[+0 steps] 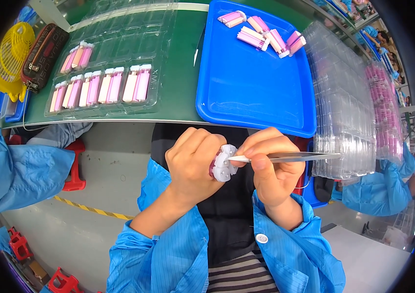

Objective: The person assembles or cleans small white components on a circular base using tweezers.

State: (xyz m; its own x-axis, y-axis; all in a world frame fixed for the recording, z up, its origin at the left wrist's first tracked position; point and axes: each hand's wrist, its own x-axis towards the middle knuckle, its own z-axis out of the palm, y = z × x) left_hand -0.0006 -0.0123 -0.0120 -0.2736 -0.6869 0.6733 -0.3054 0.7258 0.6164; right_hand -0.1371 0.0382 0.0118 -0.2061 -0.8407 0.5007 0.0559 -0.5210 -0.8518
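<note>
1. The left hand (192,161) is curled tight, its fingers (207,144) wrapped round a small white part with a pink body (223,163), held in the air just below the desk edge.
2. The right hand (271,163) pinches a pair of metal tweezers (285,157) between thumb and fingers (266,141), closed on the shaft; the tweezer tips touch the white face of the part, just right of the left fingers.
3. Above the fingers lies the green desk (178,83), its pale front edge curving across the view.
4. Right above the right-hand fingers sits a blue tray (251,83), with a loose heap of pink and white parts (263,34) at its far end.
5. Up and to the left of the left-hand fingers lies a clear blister tray (114,53) with rows of pink and white parts (102,88) in its pockets.
6. To the right of the fingers stand tall stacks of clear trays (344,107).
7. At far left lie a yellow fan (9,58) and a dark pouch (43,53).
8. Below is a grey floor (105,166) with a yellow striped line (90,209) and red stools (73,166).
9. People in blue coats (17,171) sit at both sides.
</note>
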